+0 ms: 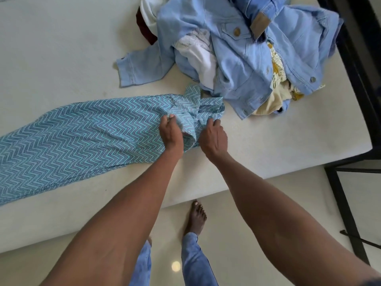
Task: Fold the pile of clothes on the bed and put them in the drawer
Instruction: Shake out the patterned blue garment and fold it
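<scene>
A long blue garment with a zigzag pattern (78, 137) lies spread across the white bed (51, 58), its body running off to the left. My left hand (170, 134) pinches a fold of it near the top end. My right hand (213, 138) grips the bunched cloth beside the collar, a short way to the right of the left hand. Behind them sits the pile of clothes (237, 48), with a light blue denim jacket on top and white, yellow and dark red pieces showing beneath. No drawer is in view.
The bed's near edge runs diagonally below my forearms, with pale tiled floor (257, 234) and my bare feet beneath it. A black metal frame (348, 213) stands at the right, by the bed's corner. One denim sleeve (132, 69) trails left from the pile.
</scene>
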`<state>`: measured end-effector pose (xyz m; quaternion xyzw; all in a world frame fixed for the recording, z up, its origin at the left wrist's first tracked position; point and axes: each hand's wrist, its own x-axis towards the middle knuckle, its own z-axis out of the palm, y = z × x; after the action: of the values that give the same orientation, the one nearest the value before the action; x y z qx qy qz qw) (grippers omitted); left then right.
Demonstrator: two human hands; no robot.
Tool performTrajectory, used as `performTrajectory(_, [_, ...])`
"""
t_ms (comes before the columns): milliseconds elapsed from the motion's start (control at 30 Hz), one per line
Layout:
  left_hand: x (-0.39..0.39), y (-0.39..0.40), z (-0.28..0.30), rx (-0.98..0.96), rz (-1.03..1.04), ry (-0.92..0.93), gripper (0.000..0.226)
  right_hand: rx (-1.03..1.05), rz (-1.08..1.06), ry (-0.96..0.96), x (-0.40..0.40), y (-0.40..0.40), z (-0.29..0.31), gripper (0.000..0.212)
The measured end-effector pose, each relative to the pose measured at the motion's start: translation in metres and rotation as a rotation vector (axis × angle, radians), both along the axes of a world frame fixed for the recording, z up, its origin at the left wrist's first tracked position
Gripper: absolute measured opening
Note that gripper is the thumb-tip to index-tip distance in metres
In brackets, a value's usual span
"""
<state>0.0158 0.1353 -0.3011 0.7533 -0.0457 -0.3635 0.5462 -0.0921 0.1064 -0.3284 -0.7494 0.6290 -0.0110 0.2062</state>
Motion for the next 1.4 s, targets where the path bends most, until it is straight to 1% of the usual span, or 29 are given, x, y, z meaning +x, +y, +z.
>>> performTrajectory(33, [-0.001,0.001,0.002,-0.026,-0.061,-0.001,0.024,0.026,-0.047,-0.048,-0.003,0.0,-0.002,0.023])
performTrajectory(67, [-0.002,0.001,0.005,-0.055,-0.118,0.006,0.025,0.06,-0.16,-0.136,-0.007,0.0,-0.003,0.023])
performTrajectory(133, [-0.009,0.002,0.007,-0.055,-0.253,-0.005,0.025,0.175,-0.543,-0.404,-0.015,0.004,-0.004,0.021])
performTrajectory(200, [-0.022,0.004,0.007,-0.018,-0.424,-0.048,0.02,0.339,-0.994,-0.78,-0.026,0.013,0.001,0.02])
performTrajectory(233, [-0.03,0.004,0.005,0.012,-0.55,-0.085,0.016,0.409,-1.152,-0.939,-0.032,0.02,0.003,0.021])
performTrajectory(267, [-0.038,0.005,0.006,0.049,-0.701,-0.128,0.014,0.457,-1.247,-1.041,-0.038,0.027,0.006,0.02])
performTrajectory(333, [-0.054,0.006,0.005,0.121,-0.993,-0.173,0.017,0.504,-1.321,-1.118,-0.049,0.039,0.013,0.011])
performTrajectory(400, [-0.067,0.008,0.003,0.173,-1.178,-0.126,0.022,0.527,-1.334,-1.12,-0.06,0.042,0.018,0.016])
performTrajectory(433, [-0.071,0.011,0.002,0.17,-1.205,-0.124,0.023,0.55,-1.342,-1.151,-0.065,0.042,0.019,0.019])
performTrajectory(467, [-0.073,0.014,0.002,0.144,-1.201,-0.186,0.024,0.572,-1.345,-1.2,-0.071,0.04,0.019,0.019])
performTrajectory(533, [-0.071,0.022,0.001,0.087,-1.101,-0.506,0.026,0.616,-1.314,-1.292,-0.08,0.035,0.018,0.015])
performTrajectory(567, [-0.067,0.026,-0.003,0.061,-1.021,-0.655,0.027,0.632,-1.277,-1.297,-0.083,0.029,0.017,0.023])
performTrajectory(633, [-0.054,0.032,-0.011,0.03,-0.922,-0.815,0.029,0.662,-1.126,-1.153,-0.084,0.016,0.016,0.044])
performTrajectory(667, [-0.048,0.033,-0.015,0.041,-0.914,-0.829,0.028,0.649,-1.039,-1.06,-0.081,0.011,0.017,0.042])
performTrajectory(700, [-0.043,0.032,-0.014,0.061,-0.891,-0.802,0.024,0.612,-0.952,-0.978,-0.077,0.007,0.015,0.034])
performTrajectory(767, [-0.038,0.022,-0.006,0.117,-0.752,-0.6,0.025,0.403,-0.727,-0.769,-0.064,0.007,0.016,0.026])
performTrajectory(833, [-0.035,0.004,0.003,0.147,-0.571,-0.314,0.037,0.13,-0.315,-0.575,-0.051,0.017,0.016,0.028])
performTrajectory(867, [-0.034,-0.007,0.006,0.166,-0.539,-0.19,0.039,0.059,-0.096,-0.494,-0.048,0.024,0.014,0.03])
performTrajectory(900, [-0.033,-0.017,0.009,0.204,-0.57,-0.119,0.044,0.031,0.073,-0.428,-0.048,0.029,0.008,0.035])
performTrajectory(933, [-0.033,-0.025,0.01,0.267,-0.645,-0.092,0.054,0.044,0.181,-0.373,-0.05,0.033,0.005,0.039])
performTrajectory(967, [-0.033,-0.03,0.01,0.344,-0.728,-0.096,0.065,0.057,0.249,-0.339,-0.052,0.035,0.003,0.042])
performTrajectory(1000, [-0.034,-0.033,0.008,0.405,-0.798,-0.124,0.069,0.083,0.282,-0.305,-0.055,0.037,0.004,0.041])
performTrajectory(1100, [-0.035,-0.031,-0.003,0.498,-0.818,-0.232,0.042,0.189,0.231,-0.26,-0.058,0.036,0.01,0.032])
performTrajectory(1167, [-0.038,-0.025,-0.01,0.446,-0.722,-0.205,0.029,0.261,0.109,-0.28,-0.061,0.029,0.014,0.024])
performTrajectory(1233, [-0.042,-0.02,-0.017,0.361,-0.601,-0.077,0.027,0.319,-0.004,-0.339,-0.066,0.021,0.018,0.015])
performTrajectory(1267, [-0.043,-0.019,-0.02,0.307,-0.533,0.021,0.026,0.317,-0.062,-0.38,-0.067,0.019,0.02,0.025])
performTrajectory(1300, [-0.044,-0.017,-0.022,0.245,-0.478,0.119,0.024,0.279,-0.139,-0.424,-0.068,0.016,0.019,0.035])
performTrajectory(1333, [-0.045,-0.015,-0.023,0.193,-0.459,0.193,0.024,0.215,-0.221,-0.462,-0.068,0.012,0.02,0.04])
performTrajectory(1400, [-0.044,-0.013,-0.024,0.138,-0.519,0.246,0.024,0.079,-0.363,-0.525,-0.065,-0.002,0.02,0.034])
